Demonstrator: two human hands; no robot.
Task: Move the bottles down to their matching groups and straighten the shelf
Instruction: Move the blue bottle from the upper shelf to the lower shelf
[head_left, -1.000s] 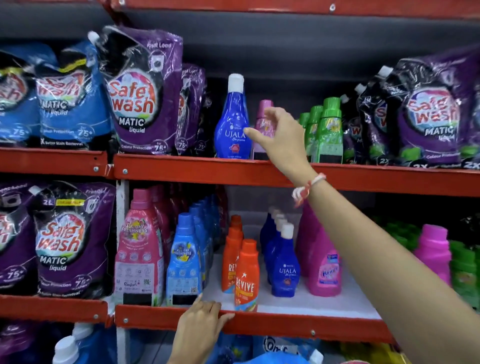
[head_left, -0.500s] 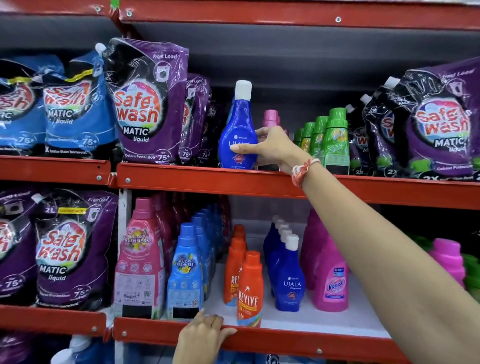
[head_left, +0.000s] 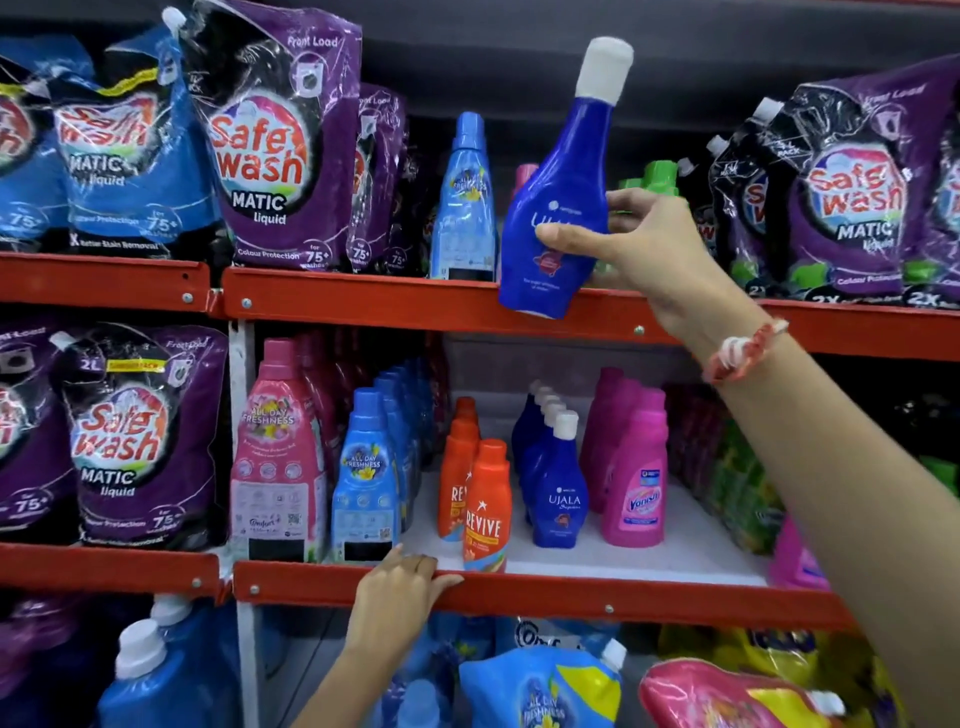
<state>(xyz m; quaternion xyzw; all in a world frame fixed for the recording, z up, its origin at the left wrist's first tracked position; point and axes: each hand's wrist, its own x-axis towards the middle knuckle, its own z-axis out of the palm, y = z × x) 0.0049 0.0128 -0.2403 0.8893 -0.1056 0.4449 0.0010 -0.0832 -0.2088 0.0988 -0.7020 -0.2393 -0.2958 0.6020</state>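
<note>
My right hand (head_left: 641, 244) grips a dark blue Ujala bottle (head_left: 558, 197) with a white cap, tilted and held in front of the upper red shelf rail (head_left: 363, 304). Behind it on the upper shelf stand a light blue bottle (head_left: 464, 202), a partly hidden pink bottle (head_left: 525, 176) and green bottles (head_left: 660, 176). On the lower shelf a row of matching dark blue Ujala bottles (head_left: 560, 493) stands between orange Revive bottles (head_left: 485, 512) and pink Vanish bottles (head_left: 634, 483). My left hand (head_left: 400, 592) rests on the lower red shelf rail (head_left: 597, 600).
Purple and blue Safewash pouches (head_left: 270, 145) fill the upper shelf's left and right ends and the lower left. Tall pink bottles (head_left: 278, 462) and light blue bottles (head_left: 366, 478) stand on the lower shelf's left. Pouches and jugs crowd the bottom shelf.
My right hand closed around the dark blue bottle, lifted it off the upper shelf and pulled it forward, tilted. A light blue bottle behind it is now exposed. My left hand stayed on the rail.
</note>
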